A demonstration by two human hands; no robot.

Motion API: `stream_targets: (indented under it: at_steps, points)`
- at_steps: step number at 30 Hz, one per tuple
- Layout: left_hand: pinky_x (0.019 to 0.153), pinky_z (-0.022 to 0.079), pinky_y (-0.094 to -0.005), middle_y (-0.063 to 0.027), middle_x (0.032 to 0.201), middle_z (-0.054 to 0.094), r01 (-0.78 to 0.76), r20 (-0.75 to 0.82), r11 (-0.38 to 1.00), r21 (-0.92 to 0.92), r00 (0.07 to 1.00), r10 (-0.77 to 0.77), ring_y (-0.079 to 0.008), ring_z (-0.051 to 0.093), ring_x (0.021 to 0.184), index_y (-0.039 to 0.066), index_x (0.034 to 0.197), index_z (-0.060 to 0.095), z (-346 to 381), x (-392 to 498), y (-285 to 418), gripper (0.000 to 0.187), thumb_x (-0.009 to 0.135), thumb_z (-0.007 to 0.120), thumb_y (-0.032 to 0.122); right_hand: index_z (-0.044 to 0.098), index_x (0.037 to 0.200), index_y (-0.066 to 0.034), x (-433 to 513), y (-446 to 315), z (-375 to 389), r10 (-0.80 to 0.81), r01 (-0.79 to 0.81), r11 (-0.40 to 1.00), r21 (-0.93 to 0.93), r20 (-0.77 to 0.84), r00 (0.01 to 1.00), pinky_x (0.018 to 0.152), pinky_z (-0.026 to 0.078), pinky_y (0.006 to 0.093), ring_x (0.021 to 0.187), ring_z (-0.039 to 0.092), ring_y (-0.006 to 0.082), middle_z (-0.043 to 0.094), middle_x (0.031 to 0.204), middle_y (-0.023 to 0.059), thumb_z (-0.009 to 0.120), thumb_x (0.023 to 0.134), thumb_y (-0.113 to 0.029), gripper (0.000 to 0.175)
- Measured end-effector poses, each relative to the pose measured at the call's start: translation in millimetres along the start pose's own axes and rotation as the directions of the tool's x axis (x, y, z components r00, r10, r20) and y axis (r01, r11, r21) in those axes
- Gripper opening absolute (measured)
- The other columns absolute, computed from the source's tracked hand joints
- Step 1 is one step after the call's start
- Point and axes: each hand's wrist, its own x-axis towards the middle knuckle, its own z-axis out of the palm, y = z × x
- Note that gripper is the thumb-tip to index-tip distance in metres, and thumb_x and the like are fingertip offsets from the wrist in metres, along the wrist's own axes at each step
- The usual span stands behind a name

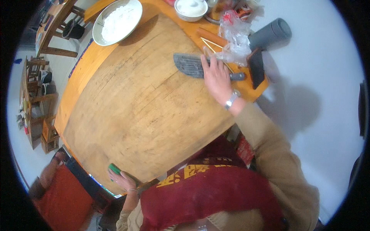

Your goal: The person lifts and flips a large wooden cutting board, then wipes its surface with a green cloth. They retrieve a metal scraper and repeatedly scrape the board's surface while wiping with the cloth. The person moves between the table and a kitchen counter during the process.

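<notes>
A large wooden board [138,95] lies on the orange wooden table before me. At its near left corner my left hand [123,179] grips a green cloth or pad [115,169], which is partly hidden under the fingers. My right hand [217,76] is near the board's right side, its fingers over a dark grey ridged blade-shaped tool [189,65] with a short handle [237,76]. Whether the fingers grip this tool or only rest on it, I cannot tell. A bowl of white powder [96,29] stands at the far left, overlapping the board's edge.
Beyond my right hand are a brown rolling pin [212,37], thin sticks [208,45], a crumpled plastic bag [235,37], a grey flask [270,33] and a dark phone-like slab [256,68]. A white bowl [190,18] stands farther back. Another person's arm [49,174] is at the lower left.
</notes>
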Motion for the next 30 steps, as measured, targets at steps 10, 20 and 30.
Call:
stream_targets:
  at_steps: [10, 20, 30]
  points:
    - [0.121, 0.031, -0.0524, -0.0235, 0.145, 0.049, 0.272, 0.038, 0.663, -0.698, 0.938, -0.345, -0.0424, 0.041, 0.143, 0.003, 0.150, 0.045, -10.2, 20.8, 188.6, 0.058, 0.100, 0.061, 0.026, 0.052, 0.148, -0.0021, -61.5, 0.6, -20.5, -0.185, 0.175, 0.980, 0.100, 0.100, 0.978, 0.075, 0.045, 0.0423, 0.090, 0.056, 0.0278, 0.052, 0.102, 0.0122, 0.057, 0.094, -0.009, 0.055]
    - [0.121, 0.032, -0.0576, -0.0204, 0.159, 0.045, -0.782, 0.029, 0.594, -0.188, 0.600, 0.800, -0.0375, 0.037, 0.152, -0.003, 0.146, 0.050, 13.4, 110.5, 491.9, 0.054, 0.094, 0.056, 0.010, 0.054, 0.142, 0.0008, -18.1, -20.8, -10.5, -0.081, 0.079, 0.991, 0.107, 0.008, 0.997, 0.076, 0.047, 0.0415, 0.094, 0.059, 0.0272, 0.056, 0.106, 0.0113, 0.055, 0.095, -0.013, 0.048]
    - [0.122, 0.033, -0.0539, -0.0181, 0.157, 0.049, -0.819, 0.005, 0.526, -0.229, 0.539, 0.842, -0.0369, 0.041, 0.150, 0.003, 0.148, 0.053, 29.1, 139.7, 503.0, 0.055, 0.093, 0.055, 0.008, 0.051, 0.147, -0.0044, -41.7, 18.9, -26.4, -0.139, 0.108, 0.950, 0.294, 0.089, 0.986, 0.083, 0.045, 0.0446, 0.101, 0.055, 0.0295, 0.057, 0.112, 0.0120, 0.063, 0.096, -0.022, 0.055]
